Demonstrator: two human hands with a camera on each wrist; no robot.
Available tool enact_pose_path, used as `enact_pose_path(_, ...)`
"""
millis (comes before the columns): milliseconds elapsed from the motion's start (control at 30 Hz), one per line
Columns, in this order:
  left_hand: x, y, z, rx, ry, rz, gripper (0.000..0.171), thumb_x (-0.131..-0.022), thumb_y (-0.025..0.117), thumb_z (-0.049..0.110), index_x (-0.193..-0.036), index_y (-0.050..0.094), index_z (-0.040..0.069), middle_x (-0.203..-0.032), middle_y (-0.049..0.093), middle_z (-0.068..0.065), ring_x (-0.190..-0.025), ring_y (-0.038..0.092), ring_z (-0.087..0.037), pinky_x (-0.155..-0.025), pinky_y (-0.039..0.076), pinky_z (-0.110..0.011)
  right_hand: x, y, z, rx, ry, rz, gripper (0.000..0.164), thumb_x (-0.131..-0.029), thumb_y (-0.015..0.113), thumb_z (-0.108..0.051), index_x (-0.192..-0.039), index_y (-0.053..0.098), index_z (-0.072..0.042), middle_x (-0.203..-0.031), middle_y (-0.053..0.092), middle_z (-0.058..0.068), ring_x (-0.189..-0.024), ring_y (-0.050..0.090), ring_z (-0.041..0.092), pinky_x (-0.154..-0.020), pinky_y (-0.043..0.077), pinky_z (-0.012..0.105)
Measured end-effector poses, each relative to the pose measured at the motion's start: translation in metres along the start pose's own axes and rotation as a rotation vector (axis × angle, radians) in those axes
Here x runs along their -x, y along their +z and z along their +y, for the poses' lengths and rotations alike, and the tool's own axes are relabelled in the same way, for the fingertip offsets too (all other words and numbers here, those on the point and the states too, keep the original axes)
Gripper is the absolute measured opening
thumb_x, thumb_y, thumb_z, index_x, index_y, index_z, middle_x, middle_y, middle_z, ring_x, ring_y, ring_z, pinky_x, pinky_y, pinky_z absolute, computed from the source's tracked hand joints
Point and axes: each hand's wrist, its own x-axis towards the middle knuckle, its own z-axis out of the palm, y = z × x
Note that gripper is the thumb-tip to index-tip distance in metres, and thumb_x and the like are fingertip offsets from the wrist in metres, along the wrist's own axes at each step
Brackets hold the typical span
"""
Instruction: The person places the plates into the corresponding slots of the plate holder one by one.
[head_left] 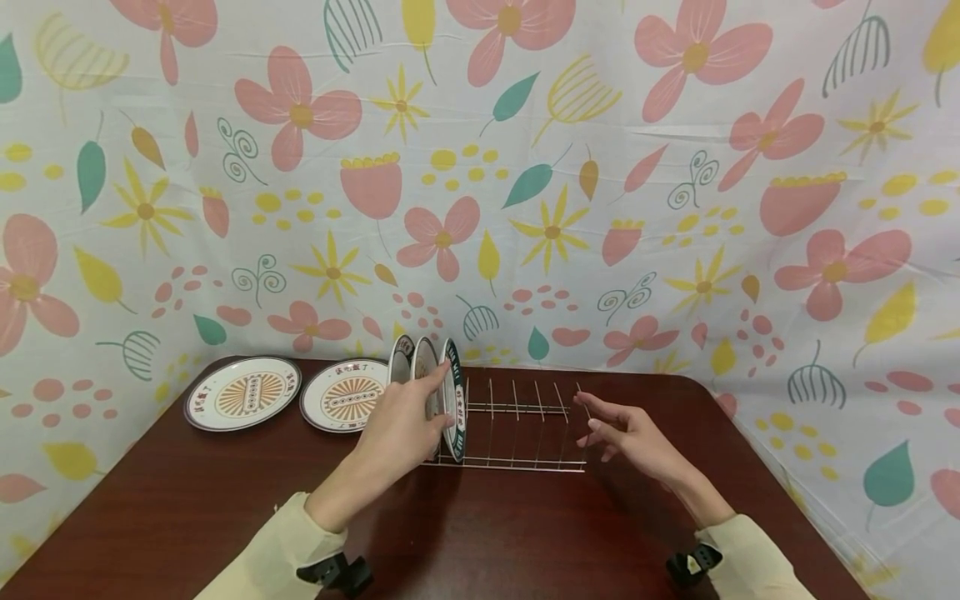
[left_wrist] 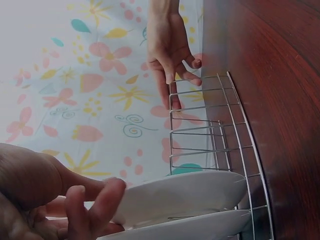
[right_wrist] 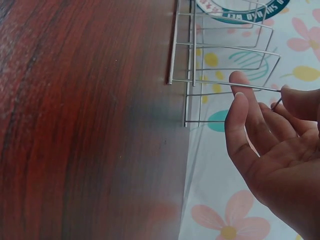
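A wire dish rack stands mid-table. Three plates stand upright in its left end. My left hand grips the rim of the nearest one, a green-rimmed plate. In the left wrist view the thumb and fingers pinch that plate's white back. My right hand is at the rack's right end, fingers loosely extended. In the right wrist view its fingertips touch the end wire of the rack. The slots between the two hands hold nothing.
Two patterned plates lie flat at the table's back left, one farther left and one beside the rack. The dark wooden table is backed by a floral cloth on all sides.
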Motion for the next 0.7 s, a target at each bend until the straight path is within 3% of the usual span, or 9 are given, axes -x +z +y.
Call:
enact_pose_path(333, 0.005, -0.02, 0.003, 0.05, -0.006, 0.015, 0.072, -0.085, 0.087, 0.005, -0.152, 0.059, 0.009, -0.07, 0.065, -0.002, -0.04, 0.05, -0.002, -0.05, 0.047, -0.029, 0.001, 0.001, -0.002, -0.003, 0.013, 0.009, 0.055, -0.11, 0.057, -0.017, -0.16, 0.041, 0.0, -0.16, 0.041, 0.026, -0.102, 0.075, 0.03, -0.068, 0.061, 0.042)
enact_pose_path(500, 0.011, -0.04, 0.004, 0.073, 0.016, 0.052, 0.069, -0.085, 0.086, 0.003, -0.149, 0.061, 0.011, -0.086, 0.074, -0.012, -0.041, 0.041, -0.006, -0.045, 0.043, -0.029, 0.0, 0.001, -0.001, 0.001, 0.014, 0.004, 0.054, -0.111, 0.056, -0.015, -0.16, 0.041, -0.001, -0.161, 0.041, 0.024, -0.102, 0.075, 0.03, -0.068, 0.06, 0.042)
enact_pose_path(633, 0.015, -0.057, 0.0, 0.082, 0.025, 0.119, 0.066, -0.085, 0.086, 0.003, -0.147, 0.065, 0.013, -0.122, 0.075, -0.014, -0.043, 0.05, -0.003, -0.045, 0.045, -0.029, -0.001, 0.0, -0.001, 0.003, 0.012, 0.0, 0.053, -0.111, 0.055, -0.012, -0.16, 0.041, -0.001, -0.161, 0.04, 0.025, -0.103, 0.074, 0.031, -0.068, 0.06, 0.041)
enact_pose_path(700, 0.017, -0.066, -0.002, 0.102, 0.006, 0.142, 0.063, -0.087, 0.085, 0.003, -0.146, 0.065, 0.014, -0.118, 0.076, -0.014, -0.043, 0.057, -0.003, -0.043, 0.048, -0.028, 0.0, 0.0, -0.002, 0.001, 0.011, 0.001, 0.053, -0.111, 0.054, -0.011, -0.161, 0.041, -0.001, -0.161, 0.04, 0.026, -0.103, 0.074, 0.032, -0.068, 0.061, 0.041)
